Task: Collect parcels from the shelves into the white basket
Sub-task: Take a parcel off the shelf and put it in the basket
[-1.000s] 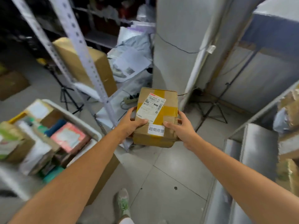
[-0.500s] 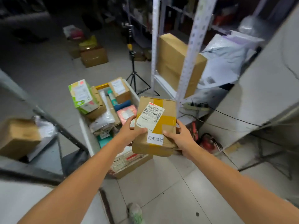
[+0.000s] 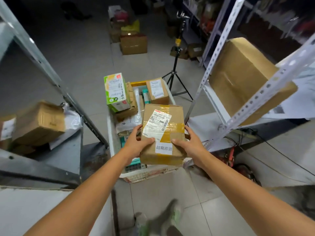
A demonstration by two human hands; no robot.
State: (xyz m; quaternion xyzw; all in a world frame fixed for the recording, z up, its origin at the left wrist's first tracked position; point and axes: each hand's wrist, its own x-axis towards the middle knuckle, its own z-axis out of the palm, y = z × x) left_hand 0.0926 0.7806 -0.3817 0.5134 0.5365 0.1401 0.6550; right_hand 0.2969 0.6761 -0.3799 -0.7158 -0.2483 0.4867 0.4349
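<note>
A brown cardboard parcel with yellow tape and white shipping labels hangs in mid-air over the near end of the white basket. My left hand grips its left side, thumb on top. My right hand grips its right side the same way. The basket stands on the floor and holds several parcels, among them a green and white carton standing upright and a small brown box at its far end.
Metal shelving flanks the aisle: a grey rack at left with a brown box, a white perforated rack at right with a large brown box. A tripod stands beyond the basket, boxes farther back. Cables lie at right.
My view has swung left and the basket has come to lie straight ahead. Both hands kept their hold, and the parcel now hangs over the basket's near end.
</note>
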